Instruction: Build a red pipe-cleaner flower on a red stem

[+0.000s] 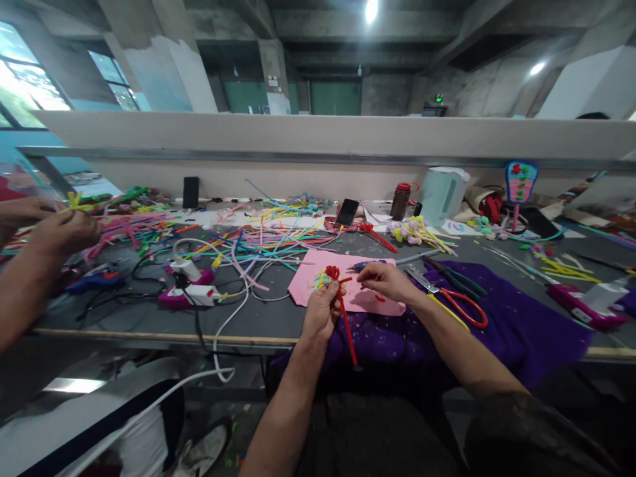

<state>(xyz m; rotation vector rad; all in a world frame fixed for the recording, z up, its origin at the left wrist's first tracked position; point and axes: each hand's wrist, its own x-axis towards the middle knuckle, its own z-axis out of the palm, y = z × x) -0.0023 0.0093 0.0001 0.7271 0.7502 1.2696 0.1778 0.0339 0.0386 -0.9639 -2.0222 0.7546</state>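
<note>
My left hand (324, 306) is closed round the stem of a red pipe-cleaner flower (332, 272), whose red stem hangs down past the table edge. Just to the right, my right hand (385, 279) is in a pinch over the pink sheet (392, 306); a small bit of red shows by its fingertips, too small to make out. Small yellow and green bits and red scraps lie on the sheet. A blue pen-like tool (368, 265) lies behind my right hand. The sheet rests partly on a purple cloth (517, 331).
Red-handled scissors (464, 306) and dark pliers (460, 278) lie on the cloth. Loose pipe cleaners (268, 240), a phone (348, 212) and a kettle (442, 195) stand behind. Power strips (186, 295) with cables are at left, near another person's hands (64, 228).
</note>
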